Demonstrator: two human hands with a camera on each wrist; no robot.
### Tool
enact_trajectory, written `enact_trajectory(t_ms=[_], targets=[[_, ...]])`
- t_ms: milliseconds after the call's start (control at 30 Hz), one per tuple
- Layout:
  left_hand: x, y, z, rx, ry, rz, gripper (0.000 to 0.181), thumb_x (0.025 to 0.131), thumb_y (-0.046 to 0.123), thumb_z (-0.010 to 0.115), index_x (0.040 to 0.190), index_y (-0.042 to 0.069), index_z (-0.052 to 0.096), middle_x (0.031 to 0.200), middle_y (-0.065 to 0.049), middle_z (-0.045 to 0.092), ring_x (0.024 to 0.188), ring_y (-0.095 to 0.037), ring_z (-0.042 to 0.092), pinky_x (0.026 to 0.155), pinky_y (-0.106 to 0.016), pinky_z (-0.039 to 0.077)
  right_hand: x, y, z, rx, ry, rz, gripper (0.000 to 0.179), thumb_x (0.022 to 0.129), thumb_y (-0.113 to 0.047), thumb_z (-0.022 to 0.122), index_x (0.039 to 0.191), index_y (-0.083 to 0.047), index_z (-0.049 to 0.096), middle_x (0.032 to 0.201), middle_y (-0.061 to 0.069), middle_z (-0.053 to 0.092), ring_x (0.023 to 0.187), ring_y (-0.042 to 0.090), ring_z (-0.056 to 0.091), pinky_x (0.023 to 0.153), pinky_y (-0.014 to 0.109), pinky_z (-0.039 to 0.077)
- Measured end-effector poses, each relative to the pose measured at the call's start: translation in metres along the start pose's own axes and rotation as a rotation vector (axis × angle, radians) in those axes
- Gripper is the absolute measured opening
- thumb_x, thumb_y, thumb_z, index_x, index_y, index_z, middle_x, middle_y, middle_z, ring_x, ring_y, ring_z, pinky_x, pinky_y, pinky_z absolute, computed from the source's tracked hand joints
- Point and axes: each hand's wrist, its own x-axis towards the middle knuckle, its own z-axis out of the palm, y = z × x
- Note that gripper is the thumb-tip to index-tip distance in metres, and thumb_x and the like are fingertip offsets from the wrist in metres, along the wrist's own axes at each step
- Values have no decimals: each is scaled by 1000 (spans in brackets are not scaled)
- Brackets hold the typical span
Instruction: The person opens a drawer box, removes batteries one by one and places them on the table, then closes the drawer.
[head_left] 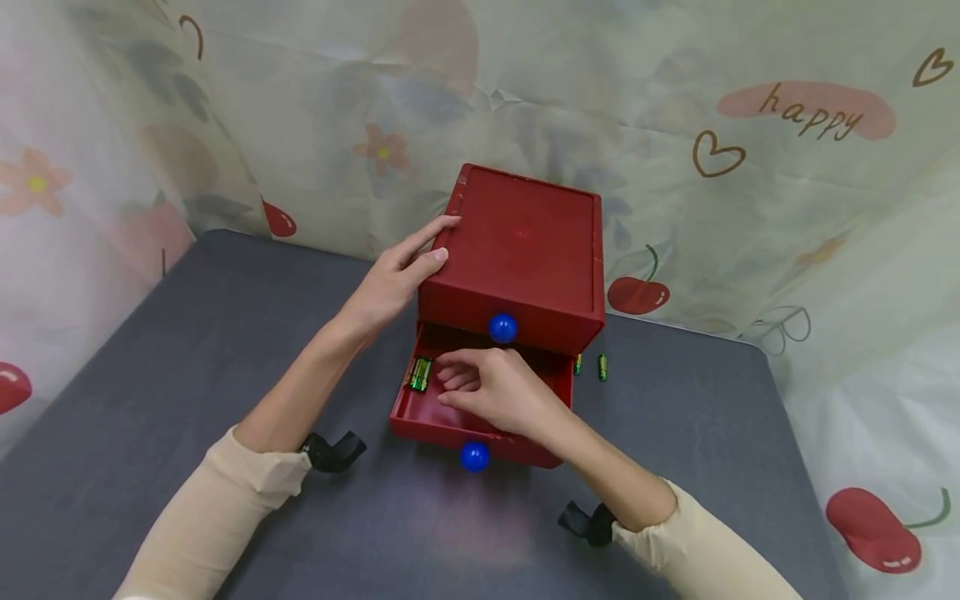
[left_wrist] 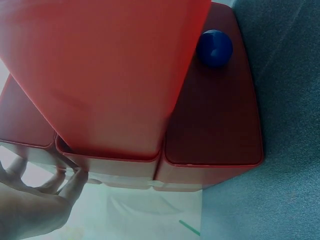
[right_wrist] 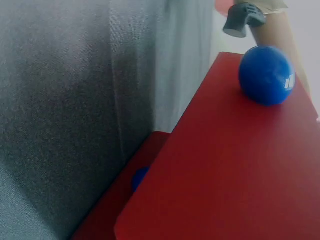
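A red drawer cabinet [head_left: 525, 242] stands on the grey table, its middle drawer [head_left: 427, 427] pulled out. My left hand [head_left: 390, 279] rests on the cabinet's upper left edge; in the left wrist view, its fingers [left_wrist: 74, 186] touch the side. Over the pulled-out drawer is my right hand [head_left: 498, 387], fingers loosely bent with nothing visible between them. Green batteries [head_left: 421, 375] lie side by side at the drawer's left, just beyond those fingertips. The right wrist view shows the drawer's front with a blue knob [right_wrist: 266, 75] and no hand.
Beside the cabinet's right side, a green battery [head_left: 603, 367] lies on the table [head_left: 675, 433], with another [head_left: 578, 364] partly hidden by the drawer. The shut bottom drawer [left_wrist: 215, 115] has its own blue knob. A patterned curtain [head_left: 300, 125] hangs close behind the cabinet.
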Motion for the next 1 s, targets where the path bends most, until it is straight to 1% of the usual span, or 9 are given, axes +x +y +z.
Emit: enact_trajectory(t_ms=[133, 267, 533, 733, 867, 1000], targets=[[-1, 0, 0, 7, -1, -1, 47, 98, 24, 42, 143, 20, 31, 147, 6, 25, 135, -7, 15, 105, -37, 22, 5, 2, 2, -27, -28, 20, 43, 79, -22, 71, 118, -7, 60, 98, 0, 66, 83, 5, 62, 75, 20, 49], [-1, -1, 0, 7, 1, -5, 47, 98, 24, 42, 143, 20, 31, 147, 6, 26, 135, -7, 15, 105, -36, 22, 10, 4, 3, -54, -33, 31, 44, 79, -23, 72, 118, -7, 59, 97, 0, 65, 83, 5, 61, 75, 19, 48], [1, 1, -1, 12, 7, -8, 47, 97, 25, 43, 143, 21, 32, 146, 7, 27, 135, -6, 16, 105, -35, 22, 20, 8, 6, -68, -15, 30, 42, 77, -25, 73, 112, -6, 61, 87, -4, 64, 76, 3, 59, 70, 16, 47], [1, 1, 0, 22, 9, -6, 47, 97, 26, 43, 143, 22, 32, 146, 7, 27, 134, -6, 16, 106, -36, 20, 24, 10, 7, -73, -3, 41, 40, 75, -29, 75, 107, -9, 63, 81, -7, 62, 71, 2, 58, 66, 16, 47], [1, 1, 0, 24, 7, -7, 47, 98, 26, 42, 143, 22, 32, 146, 7, 26, 135, -6, 15, 106, -36, 20, 27, 11, 10, -70, -8, 46, 41, 73, -27, 77, 106, -7, 62, 79, -5, 62, 69, 2, 58, 64, 16, 47], [0, 1, 0, 32, 9, -15, 47, 98, 27, 41, 143, 22, 31, 147, 8, 26, 135, -6, 15, 106, -36, 19, 30, 12, 14, -103, -1, 37, 42, 73, -28, 77, 105, -7, 61, 79, -4, 62, 68, 2, 57, 62, 15, 47]])
